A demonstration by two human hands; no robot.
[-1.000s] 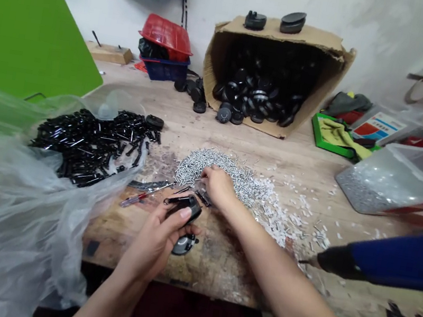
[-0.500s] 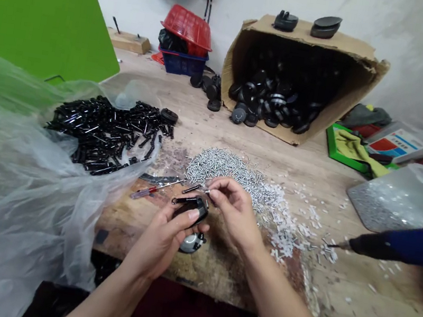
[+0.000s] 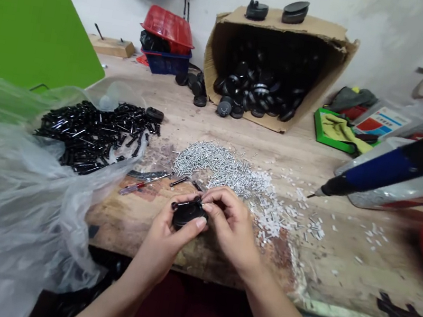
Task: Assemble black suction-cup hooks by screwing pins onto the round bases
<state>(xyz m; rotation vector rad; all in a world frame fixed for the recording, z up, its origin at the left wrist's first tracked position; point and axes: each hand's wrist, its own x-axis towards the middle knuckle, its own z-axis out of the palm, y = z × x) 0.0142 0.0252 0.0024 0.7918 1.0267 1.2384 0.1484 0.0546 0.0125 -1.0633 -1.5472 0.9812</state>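
My left hand [image 3: 170, 238] is closed around a round black plastic part [image 3: 186, 216], with the thumb across its near side. A slim black arm [image 3: 185, 205] lies along the top of this part, its rounded end sticking out to the left. At the part's upper right edge, my right hand [image 3: 226, 220] pinches a small pale shiny piece, mostly hidden by the fingertips. Just beyond my hands lie a loose black pin-like piece [image 3: 179, 182] and a screwdriver [image 3: 145, 184] with a red and clear handle. Behind them spreads a heap of silver screws [image 3: 207, 160].
A blue and black electric screwdriver [image 3: 378, 171] hangs in from the right. Small white pieces [image 3: 272, 219] scatter beside the screws. Black pieces [image 3: 91, 131] lie on a plastic bag [image 3: 21, 214] at left. A cardboard box [image 3: 345, 62] of round black parts stands behind.
My right hand has brought its small piece down against the edge of the black part. The part has been turned flatter in my left hand. The view has swung slightly right.
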